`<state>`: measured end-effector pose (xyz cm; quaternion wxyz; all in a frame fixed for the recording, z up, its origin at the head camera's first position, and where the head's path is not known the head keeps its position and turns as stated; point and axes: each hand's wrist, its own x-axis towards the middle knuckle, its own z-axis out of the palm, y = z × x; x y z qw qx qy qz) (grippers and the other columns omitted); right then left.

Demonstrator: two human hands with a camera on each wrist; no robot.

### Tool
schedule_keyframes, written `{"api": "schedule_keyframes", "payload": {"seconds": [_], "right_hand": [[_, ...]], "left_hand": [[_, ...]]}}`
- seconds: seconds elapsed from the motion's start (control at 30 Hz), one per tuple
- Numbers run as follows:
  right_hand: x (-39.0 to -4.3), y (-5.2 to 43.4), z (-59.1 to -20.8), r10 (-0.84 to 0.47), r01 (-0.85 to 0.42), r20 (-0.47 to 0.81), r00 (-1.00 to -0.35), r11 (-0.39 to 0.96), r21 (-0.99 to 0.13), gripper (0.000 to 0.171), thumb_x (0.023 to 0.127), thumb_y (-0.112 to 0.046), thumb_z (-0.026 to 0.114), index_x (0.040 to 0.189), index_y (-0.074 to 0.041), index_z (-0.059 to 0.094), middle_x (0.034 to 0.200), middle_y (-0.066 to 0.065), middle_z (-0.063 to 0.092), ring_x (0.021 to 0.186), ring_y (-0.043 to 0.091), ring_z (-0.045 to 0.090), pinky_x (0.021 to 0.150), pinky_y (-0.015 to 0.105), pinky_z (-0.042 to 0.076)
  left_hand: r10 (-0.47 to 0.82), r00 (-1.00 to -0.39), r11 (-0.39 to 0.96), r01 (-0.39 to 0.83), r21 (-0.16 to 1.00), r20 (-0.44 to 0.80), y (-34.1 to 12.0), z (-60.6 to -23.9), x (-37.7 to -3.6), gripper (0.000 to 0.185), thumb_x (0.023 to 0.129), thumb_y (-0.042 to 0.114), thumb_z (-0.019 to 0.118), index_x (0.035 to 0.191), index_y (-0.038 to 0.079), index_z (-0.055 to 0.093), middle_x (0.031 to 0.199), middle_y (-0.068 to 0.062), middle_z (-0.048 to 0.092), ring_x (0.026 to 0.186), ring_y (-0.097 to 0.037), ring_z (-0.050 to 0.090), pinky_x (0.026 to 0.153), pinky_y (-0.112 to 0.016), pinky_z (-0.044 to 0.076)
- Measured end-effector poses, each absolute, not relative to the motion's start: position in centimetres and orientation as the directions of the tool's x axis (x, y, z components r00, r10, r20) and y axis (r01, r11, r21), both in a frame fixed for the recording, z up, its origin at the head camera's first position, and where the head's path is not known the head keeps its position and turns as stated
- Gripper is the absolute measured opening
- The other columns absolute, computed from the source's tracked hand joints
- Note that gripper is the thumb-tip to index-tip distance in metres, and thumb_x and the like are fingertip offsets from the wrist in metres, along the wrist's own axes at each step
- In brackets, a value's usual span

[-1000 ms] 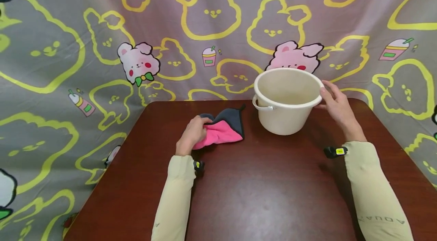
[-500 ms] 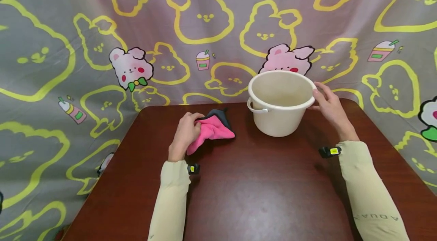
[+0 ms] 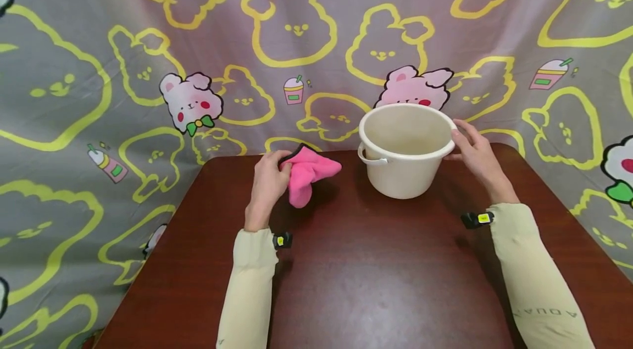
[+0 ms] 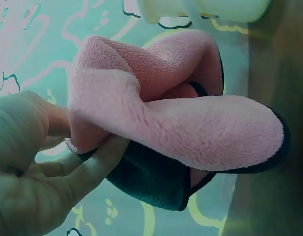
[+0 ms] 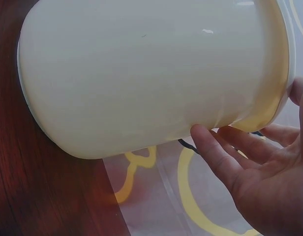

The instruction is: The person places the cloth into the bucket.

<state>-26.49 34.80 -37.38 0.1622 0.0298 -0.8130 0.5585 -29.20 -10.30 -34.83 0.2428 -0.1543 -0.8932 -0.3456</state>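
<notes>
At the left middle of the frame, the left hand (image 3: 267, 187) has its fingers curled around a pink cloth (image 3: 306, 173) and holds it up off the brown desk (image 3: 376, 283). The cloth hangs down in a soft bunch, just left of the bucket (image 3: 403, 173). The lift will go best with a firm pinch, so no corner drags or slips, and with the cloth kept bunched so it stays small. The cloth is fluffy and fuzzy, pink on one side and dark gray on the other, with a dark edge all around. In the middle right of the frame stands the cream bucket, round and smooth and shiny, made of plastic, with a thin handle lying down by its rim. The right hand (image 3: 475, 156) is at its right side, fingers mostly straight and touching the rim and wall. It should steady the bucket so it does not tip. The desk looks hard and glossy.
</notes>
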Motion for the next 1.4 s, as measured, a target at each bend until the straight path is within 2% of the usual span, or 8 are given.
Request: {"api": "schedule_keyframes", "payload": {"seconds": [0.17, 0.47, 0.63, 0.97, 1.13, 1.4], "right_hand": [[-26.6, 34.8, -37.3, 0.132, -0.233, 0.300, -0.945, 0.373, -0.898, 0.055, 0.096, -0.036, 0.043, 0.145, -0.017, 0.029, 0.132, 0.020, 0.040, 0.082, 0.001, 0.060, 0.066, 0.019, 0.053], [-26.5, 34.8, -37.3, 0.138, -0.225, 0.289, -0.947, 0.356, -0.907, 0.056, 0.096, -0.037, 0.043, 0.146, -0.015, 0.028, 0.130, 0.022, 0.041, 0.081, 0.001, 0.061, 0.065, 0.018, 0.053], [-26.4, 35.1, -37.2, 0.159, -0.208, 0.284, -0.945, 0.377, -0.903, 0.055, 0.096, -0.038, 0.043, 0.145, -0.017, 0.029, 0.129, 0.023, 0.041, 0.081, 0.000, 0.060, 0.063, 0.017, 0.052], [-26.1, 35.2, -37.0, 0.161, -0.203, 0.280, -0.946, 0.378, -0.903, 0.056, 0.096, -0.037, 0.043, 0.146, -0.015, 0.027, 0.128, 0.024, 0.042, 0.082, -0.002, 0.059, 0.064, 0.016, 0.052], [-26.0, 35.1, -37.2, 0.150, -0.208, 0.279, -0.949, 0.368, -0.906, 0.057, 0.096, -0.036, 0.043, 0.146, -0.014, 0.027, 0.128, 0.024, 0.042, 0.082, -0.001, 0.059, 0.064, 0.016, 0.052], [-26.5, 34.8, -37.5, 0.137, -0.226, 0.293, -0.946, 0.366, -0.903, 0.056, 0.096, -0.038, 0.043, 0.145, -0.016, 0.029, 0.129, 0.021, 0.041, 0.083, 0.000, 0.060, 0.065, 0.017, 0.052]], "left_hand": [[0.065, -0.814, 0.680, 0.460, 0.571, 0.578, -9.7, -33.5, -29.2, 0.020, 0.083, 0.011, 0.064, 0.103, 0.007, 0.069, 0.100, -0.012, 0.064, 0.096, -0.028, 0.060, 0.083, -0.039, 0.047], [-0.031, -0.708, 0.617, 0.541, 0.571, 0.705, -8.3, -31.8, -29.1, 0.018, 0.082, 0.008, 0.064, 0.099, 0.005, 0.070, 0.094, -0.012, 0.063, 0.083, -0.024, 0.061, 0.072, -0.034, 0.050], [-0.046, -0.681, 0.590, 0.572, 0.570, 0.731, -7.3, -31.0, -29.1, 0.017, 0.082, 0.007, 0.063, 0.098, 0.005, 0.069, 0.093, -0.012, 0.062, 0.081, -0.024, 0.060, 0.070, -0.033, 0.049], [-0.155, -0.571, 0.500, 0.659, 0.563, 0.806, -5.4, -29.9, -29.2, 0.015, 0.083, 0.007, 0.064, 0.097, 0.003, 0.069, 0.091, -0.013, 0.062, 0.078, -0.021, 0.060, 0.064, -0.030, 0.050], [-0.154, -0.550, 0.463, 0.694, 0.552, 0.821, -4.2, -29.3, -29.0, 0.016, 0.082, 0.005, 0.063, 0.096, 0.003, 0.069, 0.092, -0.012, 0.062, 0.079, -0.019, 0.059, 0.068, -0.033, 0.051], [-0.139, -0.563, 0.411, 0.716, 0.565, 0.815, -2.1, -29.0, -28.7, 0.017, 0.082, 0.005, 0.063, 0.098, 0.002, 0.068, 0.093, -0.011, 0.061, 0.081, -0.017, 0.059, 0.069, -0.029, 0.051]]}}
